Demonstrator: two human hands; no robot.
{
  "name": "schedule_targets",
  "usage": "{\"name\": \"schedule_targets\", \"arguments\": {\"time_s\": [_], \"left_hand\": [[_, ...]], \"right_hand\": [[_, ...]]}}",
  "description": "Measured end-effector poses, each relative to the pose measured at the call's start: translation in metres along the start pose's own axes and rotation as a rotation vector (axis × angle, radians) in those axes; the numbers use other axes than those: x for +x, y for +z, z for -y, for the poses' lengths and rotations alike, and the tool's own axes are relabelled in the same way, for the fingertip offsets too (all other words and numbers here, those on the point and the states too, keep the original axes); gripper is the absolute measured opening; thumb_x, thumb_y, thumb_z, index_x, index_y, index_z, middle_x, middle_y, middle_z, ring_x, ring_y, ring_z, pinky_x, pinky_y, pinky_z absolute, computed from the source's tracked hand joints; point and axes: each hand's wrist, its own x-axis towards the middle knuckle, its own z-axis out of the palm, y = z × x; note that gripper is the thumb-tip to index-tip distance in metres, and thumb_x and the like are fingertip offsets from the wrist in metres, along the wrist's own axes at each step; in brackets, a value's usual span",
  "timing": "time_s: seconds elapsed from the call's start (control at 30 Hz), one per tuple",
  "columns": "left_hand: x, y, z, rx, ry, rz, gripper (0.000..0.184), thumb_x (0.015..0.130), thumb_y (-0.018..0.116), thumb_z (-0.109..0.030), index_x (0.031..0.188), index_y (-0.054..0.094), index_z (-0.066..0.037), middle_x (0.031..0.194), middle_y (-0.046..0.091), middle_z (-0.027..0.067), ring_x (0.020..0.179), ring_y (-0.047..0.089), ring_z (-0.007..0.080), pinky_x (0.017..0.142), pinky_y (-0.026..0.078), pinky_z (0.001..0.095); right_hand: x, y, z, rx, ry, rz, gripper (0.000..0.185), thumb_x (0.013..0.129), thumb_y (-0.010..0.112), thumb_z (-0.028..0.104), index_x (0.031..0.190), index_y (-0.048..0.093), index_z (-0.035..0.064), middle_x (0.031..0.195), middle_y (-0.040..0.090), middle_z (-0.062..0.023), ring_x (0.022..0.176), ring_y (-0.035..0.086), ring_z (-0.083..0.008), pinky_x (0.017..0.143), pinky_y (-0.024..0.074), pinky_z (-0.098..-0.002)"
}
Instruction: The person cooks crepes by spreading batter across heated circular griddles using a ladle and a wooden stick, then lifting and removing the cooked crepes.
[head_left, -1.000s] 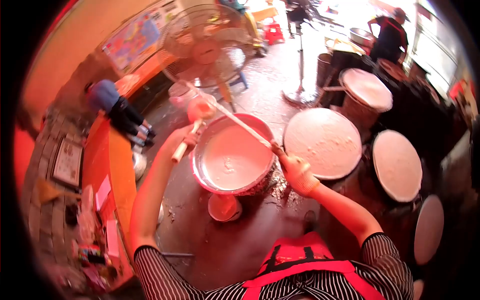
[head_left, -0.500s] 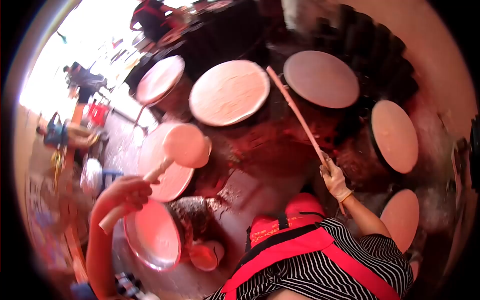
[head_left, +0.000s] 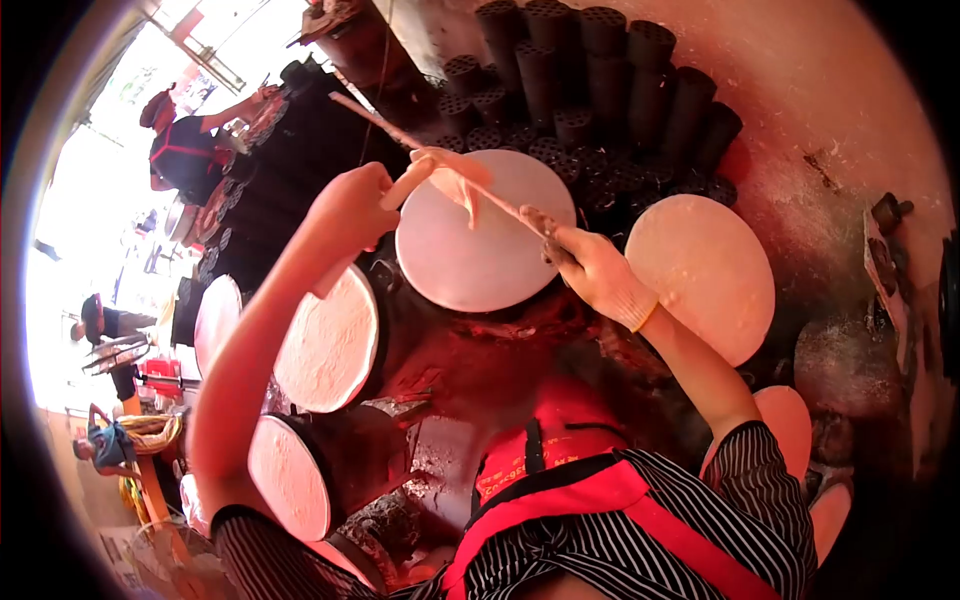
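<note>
My left hand [head_left: 352,212] is closed round the pale handle of a ladle [head_left: 458,180], which is tipped over a round, flat griddle [head_left: 486,255]. Pale batter hangs from the ladle's edge above that griddle, whose surface looks smooth and greyish. In my gloved right hand [head_left: 600,270] is a long thin stick [head_left: 385,125], which slants up to the left across the griddle and passes by the ladle. To the right lies another round griddle with a pale layer [head_left: 700,280]. A griddle with a rough, pale layer [head_left: 328,340] is at the left.
Black cylinders with holes [head_left: 540,85] are stacked behind the griddle. More pale round griddles [head_left: 290,478] stand at the lower left and right. A person in dark clothes [head_left: 185,155] is at the upper left; another in blue [head_left: 108,445] is farther off.
The view has turned rightward, away from the batter tub. My left hand has carried the ladle over the greyish griddle and tipped it. The stick now slants left across that griddle.
</note>
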Motion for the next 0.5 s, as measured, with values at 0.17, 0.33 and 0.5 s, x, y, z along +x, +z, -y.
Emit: {"name": "schedule_targets", "arguments": {"time_s": [0.17, 0.33, 0.5], "left_hand": [[0.053, 0.082, 0.003, -0.473, 0.038, -0.060, 0.026, 0.070, 0.065, 0.002, 0.091, 0.050, 0.005, 0.070, 0.057, 0.0104, 0.050, 0.057, 0.0147, 0.042, 0.045, 0.0276], [0.085, 0.188, 0.017, -0.977, -0.100, -0.167, 0.025, 0.074, 0.060, 0.000, 0.093, 0.045, 0.005, 0.064, 0.054, 0.0103, 0.044, 0.053, 0.0166, 0.037, 0.043, 0.0293], [0.103, 0.241, 0.018, -1.522, -0.252, -0.261, 0.021, 0.088, 0.060, -0.011, 0.094, 0.044, 0.002, 0.066, 0.051, 0.0060, 0.044, 0.047, 0.0131, 0.038, 0.037, 0.0258]], "right_hand": [[-0.005, -0.016, -0.028, 0.481, 0.550, -0.027, 0.036, 0.095, 0.048, 0.020, 0.131, 0.050, 0.0166, 0.069, 0.054, -0.0027, 0.051, 0.049, -0.0167, 0.047, 0.0405, -0.0301], [-0.054, 0.024, -0.060, 0.976, 0.912, -0.212, 0.039, 0.095, 0.050, 0.022, 0.132, 0.048, 0.0330, 0.056, 0.033, 0.0088, 0.036, 0.026, -0.0038, 0.032, 0.0244, -0.0215], [-0.079, 0.081, -0.104, -0.165, 0.590, -0.231, 0.040, 0.092, 0.049, 0.030, 0.132, 0.048, 0.0275, 0.094, 0.064, -0.0170, 0.086, 0.060, -0.0391, 0.072, 0.0482, -0.0469]]}}
